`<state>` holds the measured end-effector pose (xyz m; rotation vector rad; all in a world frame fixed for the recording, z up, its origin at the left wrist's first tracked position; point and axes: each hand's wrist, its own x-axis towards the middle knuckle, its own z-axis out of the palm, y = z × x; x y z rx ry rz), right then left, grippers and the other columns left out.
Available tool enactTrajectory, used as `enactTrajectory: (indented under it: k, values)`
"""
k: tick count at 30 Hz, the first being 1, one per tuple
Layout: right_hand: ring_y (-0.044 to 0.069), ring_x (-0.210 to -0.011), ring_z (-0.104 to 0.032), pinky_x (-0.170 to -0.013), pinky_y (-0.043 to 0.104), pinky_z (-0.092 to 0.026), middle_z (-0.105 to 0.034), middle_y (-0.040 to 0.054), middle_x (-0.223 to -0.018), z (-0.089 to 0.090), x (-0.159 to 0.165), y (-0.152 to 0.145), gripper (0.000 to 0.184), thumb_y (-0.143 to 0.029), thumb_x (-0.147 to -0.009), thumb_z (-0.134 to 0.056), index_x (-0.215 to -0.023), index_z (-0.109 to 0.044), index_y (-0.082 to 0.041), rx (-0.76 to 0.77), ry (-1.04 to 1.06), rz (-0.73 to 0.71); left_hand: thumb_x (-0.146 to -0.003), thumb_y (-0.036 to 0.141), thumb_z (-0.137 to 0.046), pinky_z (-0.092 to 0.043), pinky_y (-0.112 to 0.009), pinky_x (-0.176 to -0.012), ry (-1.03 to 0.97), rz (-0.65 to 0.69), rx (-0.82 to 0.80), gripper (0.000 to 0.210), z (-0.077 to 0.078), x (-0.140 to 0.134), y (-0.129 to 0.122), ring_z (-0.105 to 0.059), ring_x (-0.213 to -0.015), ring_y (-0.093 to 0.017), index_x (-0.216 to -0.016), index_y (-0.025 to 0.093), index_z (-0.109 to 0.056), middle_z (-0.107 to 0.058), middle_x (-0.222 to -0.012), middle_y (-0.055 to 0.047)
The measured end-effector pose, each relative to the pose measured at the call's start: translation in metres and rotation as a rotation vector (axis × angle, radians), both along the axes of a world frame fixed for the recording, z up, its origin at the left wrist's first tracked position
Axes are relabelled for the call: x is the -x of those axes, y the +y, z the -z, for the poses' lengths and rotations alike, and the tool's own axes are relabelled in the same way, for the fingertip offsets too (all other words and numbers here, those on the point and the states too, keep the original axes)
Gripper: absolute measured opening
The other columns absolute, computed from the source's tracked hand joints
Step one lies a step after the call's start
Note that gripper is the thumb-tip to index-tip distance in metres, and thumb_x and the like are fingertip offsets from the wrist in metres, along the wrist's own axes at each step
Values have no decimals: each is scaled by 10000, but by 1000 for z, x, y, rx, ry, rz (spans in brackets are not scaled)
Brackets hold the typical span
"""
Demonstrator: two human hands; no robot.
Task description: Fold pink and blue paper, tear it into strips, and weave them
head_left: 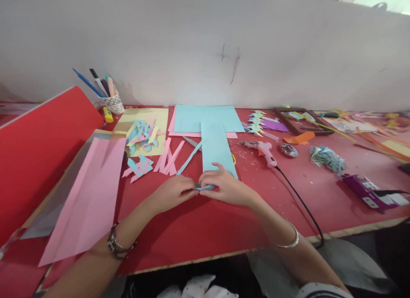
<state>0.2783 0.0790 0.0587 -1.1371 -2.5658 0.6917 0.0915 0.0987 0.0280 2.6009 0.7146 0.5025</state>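
Observation:
Between both hands, just above the red table, is a narrow light-blue paper strip (pixel 207 187). My left hand (pixel 174 192) pinches its left end with thumb and fingers. At the other side, my right hand (pixel 224 184) grips the strip, its index finger raised over a light-blue paper sheet (pixel 216 148). Another blue strip (pixel 192 156) lies slantwise behind my left hand. Scissors (pixel 192 143) are partly hidden under the blue sheet. Several pink strips (pixel 168 159) and a woven pink-and-blue paper piece (pixel 139 167) rest left of the hands.
A pink glue gun (pixel 261 150) with a black cord lies at right, near a purple power strip (pixel 368 191). Folded paper pieces (pixel 144 135) sit on a yellow sheet (pixel 162 118). Large pink paper (pixel 92 191), a red board (pixel 48 148) and a pen cup (pixel 113 103) occupy the left.

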Motion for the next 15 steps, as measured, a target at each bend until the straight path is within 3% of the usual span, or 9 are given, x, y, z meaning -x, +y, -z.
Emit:
enactTrajectory:
  k: [3,6,10,15]
  values:
    - [106,-680,-539,-964,425,-180,-578,-9,-699,11,2,-1,239,-268,-871,-347,-727,-515,-178,-112,-39,46,-850,312,-347,-393,-211,-551,-87,-67,83,317,-2,1,-1,-539,-591,-118,-641,171,-539,-587,-608,-10]
    - [101,-630,-515,-932,403,-184,-569,-13,-662,16,3,-1,254,-262,-874,-316,-715,-496,-178,-184,-4,108,-811,325,-417,-424,-206,-590,-247,-223,239,202,-3,1,-2,-565,-613,-108,-743,184,-546,-618,-709,-5]
    - [89,-599,-497,-909,382,-169,-559,-27,-647,17,3,-1,242,-266,-864,-317,-701,-475,-183,-161,93,189,-811,330,-417,-454,-213,-637,-425,-383,478,236,-3,3,-2,-599,-592,-96,-986,197,-502,-631,-759,11]
    - [80,-591,-502,-921,385,-131,-557,-40,-637,16,4,0,245,-254,-850,-332,-659,-470,-187,-143,149,284,-795,330,-437,-465,-251,-719,-447,-432,635,259,-3,0,-3,-635,-616,-125,-989,183,-526,-659,-669,16]
